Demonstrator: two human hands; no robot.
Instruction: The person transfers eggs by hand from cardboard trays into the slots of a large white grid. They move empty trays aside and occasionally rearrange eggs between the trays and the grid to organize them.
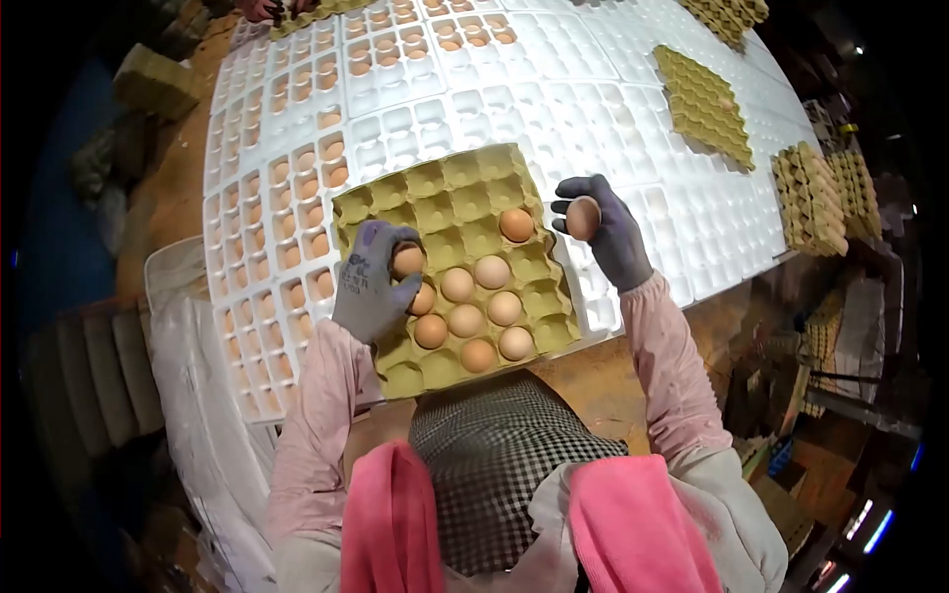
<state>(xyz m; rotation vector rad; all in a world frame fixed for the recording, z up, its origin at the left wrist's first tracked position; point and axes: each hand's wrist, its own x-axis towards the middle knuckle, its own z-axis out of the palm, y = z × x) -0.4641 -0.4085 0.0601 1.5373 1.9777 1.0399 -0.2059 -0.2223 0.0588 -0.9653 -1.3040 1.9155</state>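
Note:
A yellowish pulp egg tray [432,212] lies on the white moulded trays in front of me, with several brown eggs in its cups. My left hand [374,277], in a grey glove, is at the tray's left side with its fingers curled round a brown egg [407,260]; another egg sits by the thumb. To the right of the tray, my gloved right hand [611,232] is raised and holds a brown egg [583,217] between thumb and fingers. A single egg [516,225] stands in the tray's upper right part.
White moulded trays [395,124] cover the table, with many eggs at the left and far side. A pulp tray [704,107] lies at the upper right, near stacked trays [809,200]. Another person's hand [259,9] shows at the top left.

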